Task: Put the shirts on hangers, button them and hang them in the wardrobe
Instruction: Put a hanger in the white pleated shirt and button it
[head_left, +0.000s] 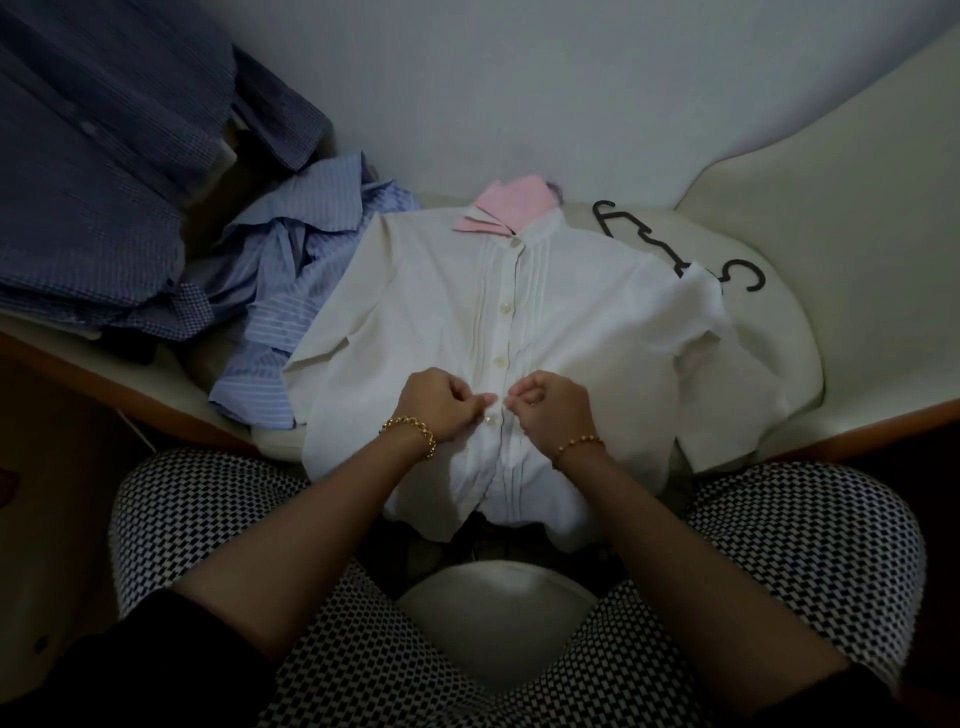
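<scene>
A white shirt (415, 322) with pleats down its front lies flat, collar away from me, on a pale cushioned seat (769, 332). Its upper buttons are fastened. My left hand (441, 402) pinches the left edge of the placket near a lower button. My right hand (548, 408) pinches the opposite edge, thumb and fingers curled, the two hands almost touching. Below them the shirt front hangs parted over the seat's edge. A pink collar (511, 210) sticks out above the white shirt's neck. Black hangers (675, 241) lie at the shirt's far right shoulder, partly under the sleeve.
A crumpled light-blue striped shirt (291, 291) lies left of the white one. A dark-blue checked shirt (98, 171) hangs or is piled at the far left. A pale wall (467, 93) stands behind. My knees in patterned trousers (208, 525) flank the seat.
</scene>
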